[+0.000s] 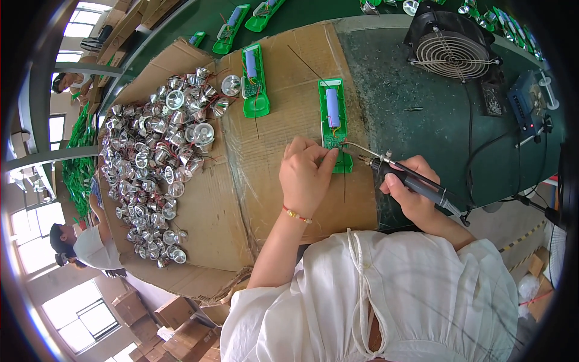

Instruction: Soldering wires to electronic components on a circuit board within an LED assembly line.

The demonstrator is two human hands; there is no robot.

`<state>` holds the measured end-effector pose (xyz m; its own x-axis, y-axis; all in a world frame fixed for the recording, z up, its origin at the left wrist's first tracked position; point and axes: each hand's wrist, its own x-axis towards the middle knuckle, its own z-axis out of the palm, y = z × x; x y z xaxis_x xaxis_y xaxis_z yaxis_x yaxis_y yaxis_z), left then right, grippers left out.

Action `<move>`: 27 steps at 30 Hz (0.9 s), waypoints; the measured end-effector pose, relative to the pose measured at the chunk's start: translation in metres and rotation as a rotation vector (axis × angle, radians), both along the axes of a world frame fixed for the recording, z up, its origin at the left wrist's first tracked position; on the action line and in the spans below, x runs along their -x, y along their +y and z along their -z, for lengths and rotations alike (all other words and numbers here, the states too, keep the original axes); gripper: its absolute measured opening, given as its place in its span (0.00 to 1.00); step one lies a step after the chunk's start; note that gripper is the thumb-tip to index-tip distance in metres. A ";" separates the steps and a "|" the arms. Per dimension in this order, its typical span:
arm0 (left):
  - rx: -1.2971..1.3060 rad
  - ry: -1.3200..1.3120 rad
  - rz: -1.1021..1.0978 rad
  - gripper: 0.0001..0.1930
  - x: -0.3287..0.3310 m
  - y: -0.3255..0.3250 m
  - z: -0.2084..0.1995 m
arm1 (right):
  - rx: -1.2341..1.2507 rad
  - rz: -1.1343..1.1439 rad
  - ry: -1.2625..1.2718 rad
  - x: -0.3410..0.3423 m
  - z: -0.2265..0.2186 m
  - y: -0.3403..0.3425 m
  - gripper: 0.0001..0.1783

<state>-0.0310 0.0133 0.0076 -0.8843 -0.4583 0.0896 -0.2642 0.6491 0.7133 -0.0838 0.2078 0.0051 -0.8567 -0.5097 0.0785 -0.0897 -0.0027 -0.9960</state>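
Observation:
A green plastic housing [344, 160] lies upright on the cardboard in front of me, with a blue cylindrical battery cell [332, 108] and a small green circuit board inside. My left hand [304, 166] is closed in a pinch at the board's left edge; what its fingertips hold is hidden. My right hand [413, 187] grips a soldering iron [416, 184] with a thin curved metal tube fixed along it. The tube's end reaches the board beside my left fingertips. Thin dark wires stick out above and below the housing.
At left, a heap of silver reflector cups [160, 157] fills a cardboard tray. Another green housing [256, 84] lies up and left, with several more along the far edge. A black fan [452, 51] with a wire guard and a blue soldering station [528, 102] stand at right. People work at far left.

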 end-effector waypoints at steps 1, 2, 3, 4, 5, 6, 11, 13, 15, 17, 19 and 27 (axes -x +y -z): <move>-0.010 0.000 -0.008 0.06 0.000 0.000 0.000 | 0.003 0.003 -0.017 0.000 0.002 0.000 0.09; -0.009 -0.002 -0.007 0.06 0.000 0.000 0.000 | 0.004 0.004 -0.019 0.000 0.002 -0.001 0.09; -0.009 0.005 0.002 0.06 0.000 -0.001 0.000 | 0.023 0.020 -0.066 0.000 0.002 -0.001 0.09; -0.009 0.012 0.010 0.06 0.000 -0.001 0.000 | 0.042 0.036 -0.113 0.000 0.002 -0.002 0.09; -0.007 0.010 0.011 0.06 0.000 -0.001 0.000 | 0.044 0.038 -0.115 0.000 0.001 -0.002 0.09; -0.024 0.004 0.008 0.06 0.001 -0.001 -0.001 | 0.038 0.029 -0.094 0.001 0.000 -0.002 0.09; -0.020 -0.025 -0.011 0.07 0.003 0.001 -0.001 | 0.022 0.018 -0.041 -0.001 0.001 0.001 0.09; 0.021 -0.028 -0.005 0.06 0.003 0.001 0.000 | 0.079 0.095 -0.140 -0.003 -0.002 0.002 0.09; 0.025 -0.027 -0.006 0.07 0.002 0.000 -0.001 | 0.099 0.102 -0.122 -0.003 -0.002 0.005 0.09; 0.027 -0.024 -0.004 0.07 0.002 0.000 -0.001 | 0.112 0.090 -0.142 -0.003 -0.005 0.010 0.09; 0.000 -0.025 -0.022 0.07 0.001 -0.001 0.000 | 0.106 0.090 -0.156 -0.003 -0.003 0.013 0.09; 0.088 0.085 0.013 0.05 -0.013 0.001 -0.006 | 0.094 0.095 -0.185 -0.004 -0.002 0.019 0.09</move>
<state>-0.0176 0.0148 0.0140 -0.8774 -0.4342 0.2040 -0.1965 0.7132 0.6728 -0.0798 0.2266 0.0073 -0.9046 -0.4243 -0.0405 0.0898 -0.0968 -0.9912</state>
